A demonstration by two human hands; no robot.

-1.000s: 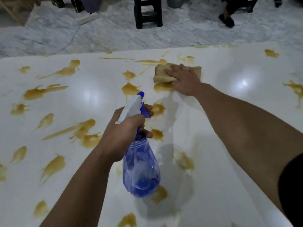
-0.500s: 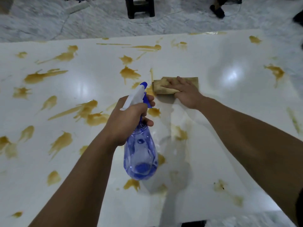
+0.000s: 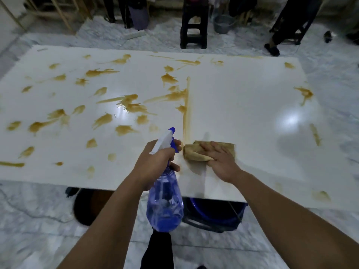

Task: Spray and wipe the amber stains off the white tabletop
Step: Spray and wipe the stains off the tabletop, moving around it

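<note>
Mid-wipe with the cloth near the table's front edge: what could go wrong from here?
1. The cloth under the right hand looks amber-soaked; it may smear, as the long streak beside it suggests.
2. It is close to the tabletop front edge, so liquid could drip onto the floor.

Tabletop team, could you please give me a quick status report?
Left hand grips spray bottle. Right hand presses cloth flat on tabletop. Amber stains thick on left half. Nothing in the way.
</note>
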